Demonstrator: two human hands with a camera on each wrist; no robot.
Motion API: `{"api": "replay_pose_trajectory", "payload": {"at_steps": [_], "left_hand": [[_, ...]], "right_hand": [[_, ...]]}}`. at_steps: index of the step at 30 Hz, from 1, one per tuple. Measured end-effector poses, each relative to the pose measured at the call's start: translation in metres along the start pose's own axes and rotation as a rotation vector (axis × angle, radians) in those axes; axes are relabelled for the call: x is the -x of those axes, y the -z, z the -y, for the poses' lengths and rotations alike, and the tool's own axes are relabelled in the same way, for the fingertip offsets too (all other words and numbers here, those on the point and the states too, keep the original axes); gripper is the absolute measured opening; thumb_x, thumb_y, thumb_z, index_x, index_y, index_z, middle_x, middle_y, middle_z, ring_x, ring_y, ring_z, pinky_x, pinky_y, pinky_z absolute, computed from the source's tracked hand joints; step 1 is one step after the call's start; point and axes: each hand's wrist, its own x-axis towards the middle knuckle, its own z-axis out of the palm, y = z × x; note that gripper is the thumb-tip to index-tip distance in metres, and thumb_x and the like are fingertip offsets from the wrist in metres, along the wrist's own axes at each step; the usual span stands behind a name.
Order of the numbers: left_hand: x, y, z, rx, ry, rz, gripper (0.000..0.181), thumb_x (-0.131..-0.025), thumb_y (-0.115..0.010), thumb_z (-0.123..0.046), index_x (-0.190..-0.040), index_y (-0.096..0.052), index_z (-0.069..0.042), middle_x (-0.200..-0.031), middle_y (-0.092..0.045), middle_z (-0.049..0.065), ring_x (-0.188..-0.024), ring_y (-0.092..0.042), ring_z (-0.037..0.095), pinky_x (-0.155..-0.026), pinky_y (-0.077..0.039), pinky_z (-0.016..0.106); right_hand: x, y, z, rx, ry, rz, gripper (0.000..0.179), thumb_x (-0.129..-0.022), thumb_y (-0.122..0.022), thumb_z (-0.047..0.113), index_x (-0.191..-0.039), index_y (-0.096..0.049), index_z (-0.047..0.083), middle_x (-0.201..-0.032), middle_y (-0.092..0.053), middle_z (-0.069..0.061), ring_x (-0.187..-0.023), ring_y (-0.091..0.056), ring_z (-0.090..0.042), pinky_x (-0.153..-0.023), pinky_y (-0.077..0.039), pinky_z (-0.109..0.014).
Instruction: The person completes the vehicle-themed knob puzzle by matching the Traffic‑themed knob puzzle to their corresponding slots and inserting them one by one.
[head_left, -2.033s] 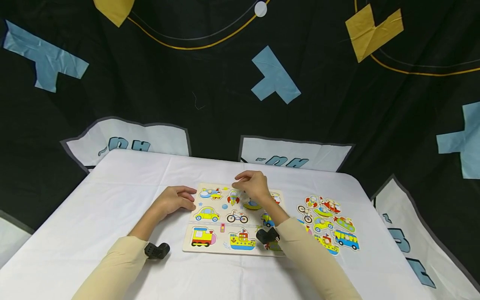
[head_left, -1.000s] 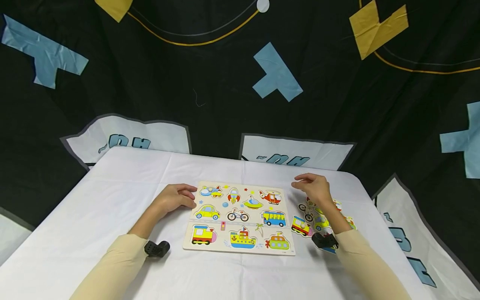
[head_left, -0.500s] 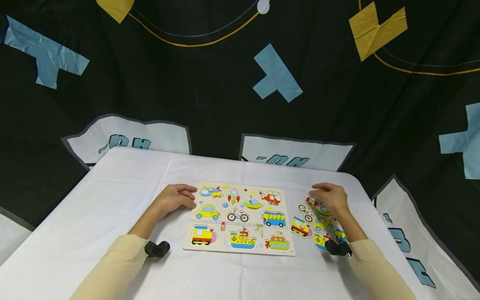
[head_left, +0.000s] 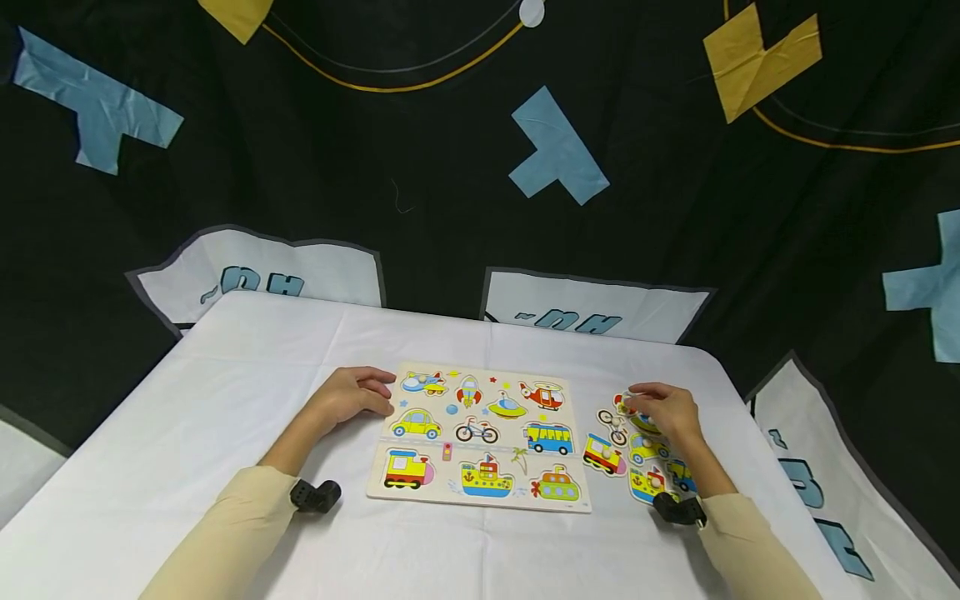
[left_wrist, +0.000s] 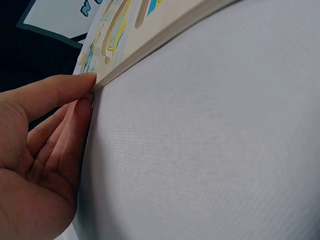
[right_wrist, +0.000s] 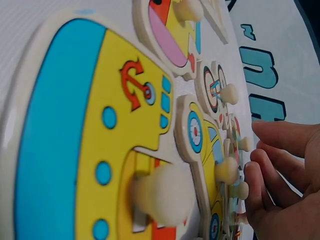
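Note:
My left hand [head_left: 345, 397] rests against the left edge of a wooden puzzle board [head_left: 444, 493] printed with vehicles; in the left wrist view its thumb touches the board's corner. An airplane piece [head_left: 422, 382] with a knob sits in the upper-left recess. My right hand [head_left: 669, 412] is over the pile of loose knobbed puzzle pieces to the board's right, fingertips beside the rocket piece [head_left: 622, 402]. In the right wrist view, thumb and fingers are apart near small wooden knobs [right_wrist: 243, 144], with nothing gripped. The right hand hides part of the pile.
Near the right hand lie the bicycle [head_left: 612, 427], train [head_left: 602, 454], car [head_left: 647, 448], ship [head_left: 649, 483] and bus pieces [head_left: 681, 475]. A white cloth covers the table [head_left: 420, 550]. Behind it hangs a black curtain [head_left: 450, 208] with blue and yellow shapes.
My right hand has moved from over the upper part of the board to the loose pieces on the right, then lowered toward the rocket piece. My left hand has stayed at the board's edge.

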Motion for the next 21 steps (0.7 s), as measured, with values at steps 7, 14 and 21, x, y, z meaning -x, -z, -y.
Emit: {"api": "replay_pose_trajectory", "payload": {"at_steps": [7, 14, 21], "left_hand": [[-0.001, -0.001, 0.001, 0.003, -0.005, -0.001, 0.059, -0.075, -0.086, -0.014, -0.13, -0.066, -0.008, -0.09, -0.072, 0.002, -0.087, -0.062, 0.019, -0.077, -0.05, 0.025], [0.0, 0.0, 0.001, -0.01, -0.004, -0.007, 0.06, -0.075, -0.086, -0.015, -0.131, -0.066, -0.009, -0.09, -0.072, 0.001, -0.088, -0.062, 0.019, -0.077, -0.049, 0.025], [0.0, 0.0, 0.002, 0.003, -0.003, -0.002, 0.059, -0.074, -0.085, -0.014, -0.13, -0.066, -0.008, -0.09, -0.072, 0.003, -0.088, -0.062, 0.019, -0.076, -0.05, 0.025]], "right_hand": [[0.0, -0.002, -0.005, 0.032, -0.001, 0.019, 0.047, -0.091, -0.072, 0.037, -0.128, -0.069, 0.008, -0.126, -0.067, -0.019, -0.1, -0.061, -0.027, -0.076, -0.044, -0.029], [-0.003, -0.007, -0.009, 0.029, 0.013, 0.0, 0.044, -0.091, -0.073, 0.037, -0.124, -0.071, 0.008, -0.119, -0.071, -0.018, -0.089, -0.062, -0.024, -0.068, -0.045, -0.026], [-0.006, -0.012, -0.01, 0.045, 0.033, -0.055, 0.038, -0.092, -0.072, 0.035, -0.117, -0.073, 0.006, -0.117, -0.071, -0.019, -0.093, -0.061, -0.026, -0.069, -0.044, -0.025]]}}
